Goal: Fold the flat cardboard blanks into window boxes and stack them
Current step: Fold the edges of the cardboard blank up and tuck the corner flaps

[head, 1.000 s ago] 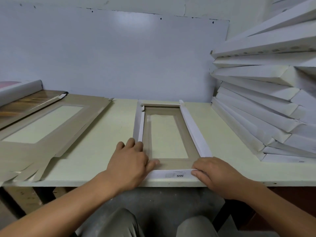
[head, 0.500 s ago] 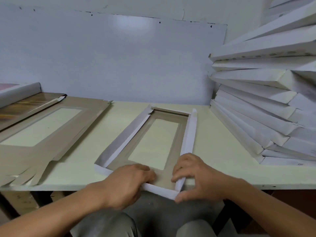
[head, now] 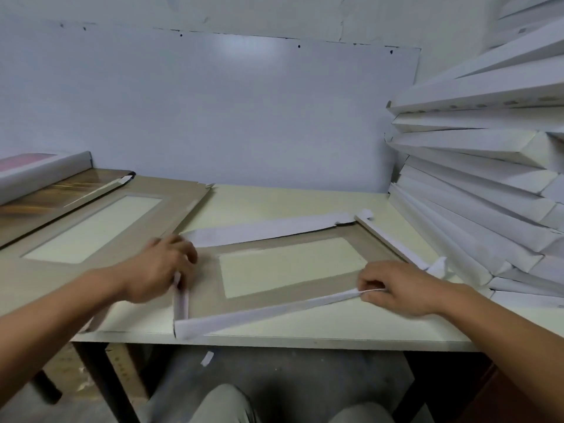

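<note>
Lying mid-counter (head: 305, 206), the half-folded window box (head: 207, 288) has its white walls partly raised. Left hand (head: 158, 270), blurred, grips the short left wall, fingers curled. Right hand (head: 399, 288) pinches the near long wall's top edge. Flat blanks (head: 36, 276) left; finished boxes (head: 476, 184) stacked right.

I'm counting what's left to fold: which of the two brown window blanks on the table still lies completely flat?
The left blank, beyond the left hand. The middle blank already has white side flaps raised.
</note>
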The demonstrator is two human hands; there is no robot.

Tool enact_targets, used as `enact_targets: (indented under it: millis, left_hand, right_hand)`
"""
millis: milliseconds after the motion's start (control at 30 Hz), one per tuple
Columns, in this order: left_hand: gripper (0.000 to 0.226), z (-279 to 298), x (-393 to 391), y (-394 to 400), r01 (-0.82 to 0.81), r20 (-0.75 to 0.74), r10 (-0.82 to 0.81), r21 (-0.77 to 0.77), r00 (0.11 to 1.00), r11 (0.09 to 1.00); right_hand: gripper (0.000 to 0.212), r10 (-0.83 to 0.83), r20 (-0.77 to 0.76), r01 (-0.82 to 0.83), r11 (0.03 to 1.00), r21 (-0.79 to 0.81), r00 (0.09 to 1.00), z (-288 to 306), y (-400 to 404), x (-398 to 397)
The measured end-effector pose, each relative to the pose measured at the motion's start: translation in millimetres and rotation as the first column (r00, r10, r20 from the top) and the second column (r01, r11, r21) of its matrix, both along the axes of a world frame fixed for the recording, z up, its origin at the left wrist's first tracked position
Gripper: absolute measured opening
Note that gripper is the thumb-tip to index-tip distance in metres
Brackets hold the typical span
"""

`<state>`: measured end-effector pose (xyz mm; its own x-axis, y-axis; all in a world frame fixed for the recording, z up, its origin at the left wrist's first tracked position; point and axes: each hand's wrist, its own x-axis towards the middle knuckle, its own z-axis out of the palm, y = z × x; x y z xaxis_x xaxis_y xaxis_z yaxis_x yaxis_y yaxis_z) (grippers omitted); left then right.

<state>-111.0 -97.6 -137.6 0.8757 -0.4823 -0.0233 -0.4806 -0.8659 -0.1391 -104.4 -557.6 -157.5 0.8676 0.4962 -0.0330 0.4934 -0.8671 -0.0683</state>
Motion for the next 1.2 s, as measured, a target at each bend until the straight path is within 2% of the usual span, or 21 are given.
enact_targets:
  millis: [33, 67, 133, 200, 267, 333, 433, 533, 600, 633, 733, 800, 900, 967, 1067, 1133, 1200]
  left_hand:
    - [0.038, 1, 4, -1, -0.059, 0.104, 0.057, 0.019, 0.993, 0.998]
    - [0.043, 2, 4, -6, -0.094, 0.19, 0.102, -0.051, 0.977, 0.994]
    - [0.046, 4, -2, -25, -0.077, 0.257, 0.157, -0.294, 0.953, 0.953]
    - [0.043, 3, -21, -56, 0.035, 0.244, 0.085, -0.449, 0.966, 0.893]
    - [0.04, -3, -45, -91, 0.163, 0.202, -0.068, -0.505, 0.977, 0.847]
    - [0.04, -8, -66, -120, 0.254, 0.148, -0.207, -0.534, 0.967, 0.807]
    - [0.038, -16, -84, -144, 0.344, 0.122, -0.333, -0.537, 0.935, 0.77]
    - [0.046, -26, -92, -156, 0.407, 0.092, -0.41, -0.435, 0.907, 0.803]
    - [0.05, -34, -90, -157, 0.411, 0.058, -0.421, -0.37, 0.905, 0.833]
    - [0.044, -37, -87, -156, 0.403, 0.048, -0.414, -0.359, 0.909, 0.842]
    - [0.02, -39, -76, -145, 0.39, 0.039, -0.416, -0.439, 0.908, 0.81]
    - [0.018, -38, -71, -139, 0.393, 0.03, -0.431, -0.473, 0.902, 0.789]
    - [0.015, -34, -62, -134, 0.349, -0.003, -0.402, -0.494, 0.916, 0.796]
    - [0.015, -31, -54, -129, 0.288, -0.031, -0.346, -0.49, 0.938, 0.823]
    - [0.017, -28, -45, -123, 0.208, -0.102, -0.298, -0.509, 0.949, 0.835]
    - [0.015, -27, -40, -118, 0.178, -0.152, -0.306, -0.547, 0.94, 0.818]
    - [0.011, -28, -35, -112, 0.139, -0.195, -0.305, -0.586, 0.932, 0.798]
  right_hand:
    - [0.019, 0.023, -0.011, -0.023, 1.0, 0.004, 1.0, 1, 8, -3]
    - [0.023, 0.041, -0.026, -0.04, 0.999, 0.023, 0.999, 3, 19, -6]
    - [0.03, 0.074, -0.059, -0.069, 0.994, 0.087, 0.995, 4, 45, -13]
    - [0.035, 0.078, -0.08, -0.066, 0.988, 0.139, 0.994, 3, 76, -17]
    - [0.038, 0.038, -0.128, -0.011, 0.979, 0.206, 0.991, 3, 107, -15]
    - [0.035, -0.029, -0.235, 0.107, 0.94, 0.325, 0.971, 3, 135, -8]
    - [0.022, -0.117, -0.46, 0.351, 0.812, 0.466, 0.88, 5, 164, 4]
    - [0.035, -0.201, -0.595, 0.567, 0.634, 0.527, 0.778, -1, 179, 21]
    - [0.043, -0.219, -0.615, 0.622, 0.531, 0.576, 0.757, -5, 187, 29]
    - [0.044, -0.211, -0.615, 0.627, 0.49, 0.606, 0.76, -6, 188, 31]
    - [0.028, -0.093, -0.601, 0.576, 0.432, 0.694, 0.794, -8, 184, 33]
    - [0.027, -0.016, -0.594, 0.525, 0.485, 0.699, 0.805, -8, 172, 28]
    - [0.047, -0.023, -0.523, 0.353, 0.763, 0.542, 0.852, -3, 144, 13]
    - [0.053, 0.033, -0.496, 0.227, 0.862, 0.453, 0.868, 2, 122, 2]
    - [0.034, 0.134, -0.452, 0.036, 0.937, 0.348, 0.882, 7, 95, -14]
    - [0.03, 0.103, -0.383, 0.001, 0.965, 0.262, 0.918, 5, 86, -20]
    - [0.023, 0.076, -0.291, 0.007, 0.961, 0.276, 0.954, -1, 83, -29]
